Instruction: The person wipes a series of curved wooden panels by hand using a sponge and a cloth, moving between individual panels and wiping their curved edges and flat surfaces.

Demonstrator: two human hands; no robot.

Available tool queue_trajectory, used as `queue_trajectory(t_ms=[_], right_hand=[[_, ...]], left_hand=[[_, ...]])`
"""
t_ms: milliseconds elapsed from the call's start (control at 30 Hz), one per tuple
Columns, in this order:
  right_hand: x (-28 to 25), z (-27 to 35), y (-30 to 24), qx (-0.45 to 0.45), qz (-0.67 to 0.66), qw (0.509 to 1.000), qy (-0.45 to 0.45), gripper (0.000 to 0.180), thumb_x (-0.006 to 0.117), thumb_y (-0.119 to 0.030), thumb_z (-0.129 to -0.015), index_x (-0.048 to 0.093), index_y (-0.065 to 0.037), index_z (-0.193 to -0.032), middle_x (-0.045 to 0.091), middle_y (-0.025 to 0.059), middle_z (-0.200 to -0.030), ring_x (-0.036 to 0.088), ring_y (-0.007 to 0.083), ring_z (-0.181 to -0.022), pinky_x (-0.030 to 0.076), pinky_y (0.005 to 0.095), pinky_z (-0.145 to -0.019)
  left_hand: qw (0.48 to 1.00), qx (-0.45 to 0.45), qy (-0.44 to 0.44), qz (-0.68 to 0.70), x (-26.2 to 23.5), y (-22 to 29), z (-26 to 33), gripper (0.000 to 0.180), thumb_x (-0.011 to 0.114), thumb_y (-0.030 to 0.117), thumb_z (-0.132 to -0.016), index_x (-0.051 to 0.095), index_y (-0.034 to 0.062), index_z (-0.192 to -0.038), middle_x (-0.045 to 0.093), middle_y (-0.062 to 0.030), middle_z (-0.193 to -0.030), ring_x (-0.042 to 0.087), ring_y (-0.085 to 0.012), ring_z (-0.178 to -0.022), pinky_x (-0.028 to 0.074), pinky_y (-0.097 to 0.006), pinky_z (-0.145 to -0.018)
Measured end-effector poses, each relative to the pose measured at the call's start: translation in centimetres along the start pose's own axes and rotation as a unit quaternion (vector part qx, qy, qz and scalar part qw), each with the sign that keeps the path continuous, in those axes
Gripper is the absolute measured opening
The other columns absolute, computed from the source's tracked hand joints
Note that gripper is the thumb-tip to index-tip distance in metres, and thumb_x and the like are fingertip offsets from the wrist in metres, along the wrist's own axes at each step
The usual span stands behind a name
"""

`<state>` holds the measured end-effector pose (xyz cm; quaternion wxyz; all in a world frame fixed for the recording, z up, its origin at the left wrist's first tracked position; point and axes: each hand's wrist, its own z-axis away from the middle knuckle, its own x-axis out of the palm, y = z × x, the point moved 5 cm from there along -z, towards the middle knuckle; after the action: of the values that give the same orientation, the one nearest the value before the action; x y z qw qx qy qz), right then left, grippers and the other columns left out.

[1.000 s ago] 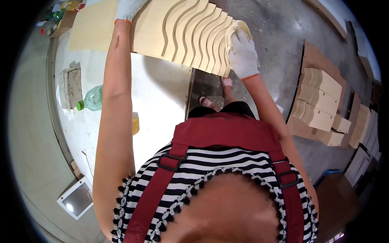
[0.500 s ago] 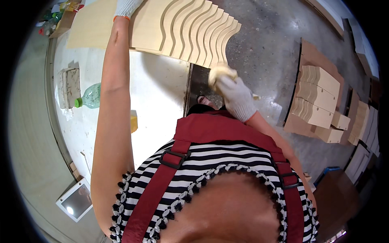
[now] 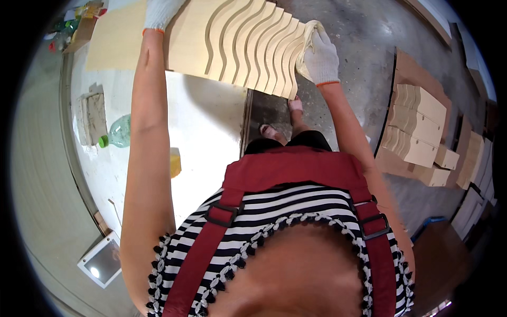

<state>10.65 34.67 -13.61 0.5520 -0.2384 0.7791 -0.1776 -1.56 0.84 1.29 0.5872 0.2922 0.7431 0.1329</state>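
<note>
Pale wooden boards with wavy edges point(image 3: 185, 50) lie in a staggered stack, their curved ends stepping out past the right side of the white table point(image 3: 206, 105). My left hand point(image 3: 161, 15), in a white knit glove, rests on the flat part of the stack at the top of the view. Its fingers are cut off by the picture's edge. In a matching glove, my right hand point(image 3: 323, 59) is closed on a cream cloth point(image 3: 301, 67). The cloth touches the wavy outer ends at the right of the stack.
On the table are a green-capped plastic bottle point(image 3: 120, 131), a grey block point(image 3: 94, 119) and a yellow block point(image 3: 175, 166). More wavy boards point(image 3: 414, 124) are stacked on cardboard to the right. Bottles and other clutter point(image 3: 74, 26) fill the far left corner.
My right hand has moved away from my body with the cloth, from the stack's near corner up along its wavy ends. The left hand stays on the boards.
</note>
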Motion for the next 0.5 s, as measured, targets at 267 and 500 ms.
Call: queue_trajectory(t_ms=[267,500], right_hand=[[-1.6,2.8,-2.6,-0.044,0.101,0.994,-0.011,0.048,0.061,-0.010,-0.082,0.062,-0.008,-0.131,0.059,0.0075,-0.139,0.063,0.0384,-0.095,0.055,0.0444,-0.085],[-2.5,6.5,-5.6,-0.093,0.102,0.985,-0.105,0.043,0.060,-0.009,-0.082,0.064,-0.005,-0.125,0.060,0.0080,-0.133,0.061,0.0380,-0.103,0.055,0.0411,-0.088]], left_hand=[[1.000,-0.011,-0.015,-0.010,-0.2,-0.5,0.3,0.030,0.066,0.025,-0.090,0.077,-0.0011,-0.102,0.077,-0.0149,-0.097,0.072,-0.0228,-0.092,0.055,-0.035,-0.086],[1.000,-0.013,-0.006,-0.001,-0.1,-0.1,0.5,0.031,0.066,0.026,-0.091,0.076,-0.0009,-0.104,0.077,-0.0149,-0.098,0.072,-0.0226,-0.093,0.055,-0.035,-0.086]])
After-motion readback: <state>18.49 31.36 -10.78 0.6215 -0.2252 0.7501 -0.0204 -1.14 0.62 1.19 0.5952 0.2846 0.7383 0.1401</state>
